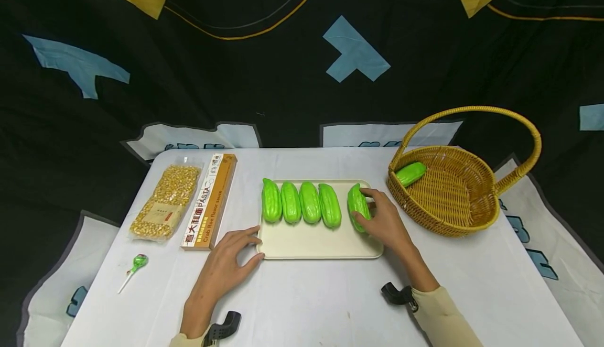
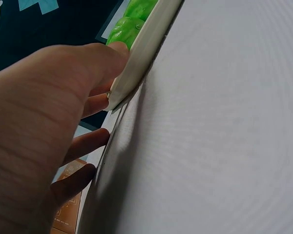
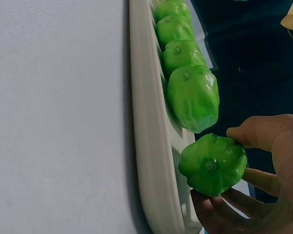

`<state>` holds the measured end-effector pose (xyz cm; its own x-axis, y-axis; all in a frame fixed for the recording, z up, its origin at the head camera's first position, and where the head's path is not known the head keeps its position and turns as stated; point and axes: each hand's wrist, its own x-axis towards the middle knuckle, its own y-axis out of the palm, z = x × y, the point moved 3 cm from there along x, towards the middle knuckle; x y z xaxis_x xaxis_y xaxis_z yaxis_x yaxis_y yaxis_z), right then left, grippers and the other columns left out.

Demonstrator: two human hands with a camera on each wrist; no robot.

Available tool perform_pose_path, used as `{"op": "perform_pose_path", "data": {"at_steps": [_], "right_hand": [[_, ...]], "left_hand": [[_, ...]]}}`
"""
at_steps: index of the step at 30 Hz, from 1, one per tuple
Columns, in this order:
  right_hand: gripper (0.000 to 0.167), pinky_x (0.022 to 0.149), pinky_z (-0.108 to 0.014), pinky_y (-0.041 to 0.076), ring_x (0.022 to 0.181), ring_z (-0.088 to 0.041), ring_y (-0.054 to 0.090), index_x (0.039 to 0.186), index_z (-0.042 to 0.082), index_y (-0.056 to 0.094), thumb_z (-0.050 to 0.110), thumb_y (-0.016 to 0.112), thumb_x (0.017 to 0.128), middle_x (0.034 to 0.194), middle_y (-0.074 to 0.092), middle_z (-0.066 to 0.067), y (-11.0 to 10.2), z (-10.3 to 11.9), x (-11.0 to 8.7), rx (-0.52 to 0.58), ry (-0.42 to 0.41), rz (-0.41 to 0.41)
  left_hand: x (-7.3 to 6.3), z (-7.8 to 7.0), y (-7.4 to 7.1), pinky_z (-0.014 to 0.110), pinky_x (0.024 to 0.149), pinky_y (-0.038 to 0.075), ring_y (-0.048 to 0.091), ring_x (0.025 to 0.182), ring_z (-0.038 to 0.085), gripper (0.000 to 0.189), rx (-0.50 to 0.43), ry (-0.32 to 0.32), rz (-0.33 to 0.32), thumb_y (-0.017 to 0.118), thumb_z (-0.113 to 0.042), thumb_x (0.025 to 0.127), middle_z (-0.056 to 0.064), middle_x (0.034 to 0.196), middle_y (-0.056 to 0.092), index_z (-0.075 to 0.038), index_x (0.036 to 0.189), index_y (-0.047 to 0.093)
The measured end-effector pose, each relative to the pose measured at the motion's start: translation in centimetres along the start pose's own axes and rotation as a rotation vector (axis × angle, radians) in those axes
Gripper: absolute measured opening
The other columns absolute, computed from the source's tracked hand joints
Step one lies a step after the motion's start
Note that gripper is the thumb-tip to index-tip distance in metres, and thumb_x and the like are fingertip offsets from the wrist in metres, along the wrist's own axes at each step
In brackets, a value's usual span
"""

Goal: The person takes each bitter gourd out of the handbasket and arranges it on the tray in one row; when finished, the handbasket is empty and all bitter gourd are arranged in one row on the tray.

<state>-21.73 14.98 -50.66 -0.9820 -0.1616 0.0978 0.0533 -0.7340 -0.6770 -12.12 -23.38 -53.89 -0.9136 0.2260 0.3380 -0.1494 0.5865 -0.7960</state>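
On the cream rectangular tray (image 1: 321,245), several bright green, ridged bitter melons (image 1: 310,203) stand side by side in a row. My right hand (image 1: 384,218) grips one more bitter melon (image 3: 212,165) at the tray's right end, thumb on one side and fingers on the other. In the right wrist view a gap separates it from the nearest melon (image 3: 193,97) of the row. My left hand (image 1: 229,260) rests at the tray's front left corner, fingers spread and fairly straight, with the thumb right at the rim (image 2: 136,68).
A wicker basket (image 1: 441,221) with a tall handle stands at the right, one bitter melon (image 1: 410,174) inside. To the left lie a pasta box (image 1: 209,203), a bag of corn kernels (image 1: 167,200) and a green lollipop (image 1: 137,264). A dark curtain (image 1: 283,85) hangs behind the table.
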Motion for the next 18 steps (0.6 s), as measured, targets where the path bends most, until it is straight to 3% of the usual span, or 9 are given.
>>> {"op": "perform_pose_path", "data": {"at_steps": [18], "right_hand": [[0.066, 0.096, -0.057, 0.058, 0.117, -0.039, 0.067, 0.152, 0.005, 0.055, 0.027, 0.083, 0.096, 0.138, 0.063, -0.024, 1.6, 0.7, 0.4, -0.044, -0.004, 0.022]], "left_hand": [[0.0, 0.1, 0.0, 0.048, 0.108, 0.056, 0.065, 0.127, 0.025, 0.032, -0.006, 0.004, 0.003, 0.092, -0.03, 0.087, -0.002, 0.147, 0.068, -0.018, 0.114, 0.079]]}}
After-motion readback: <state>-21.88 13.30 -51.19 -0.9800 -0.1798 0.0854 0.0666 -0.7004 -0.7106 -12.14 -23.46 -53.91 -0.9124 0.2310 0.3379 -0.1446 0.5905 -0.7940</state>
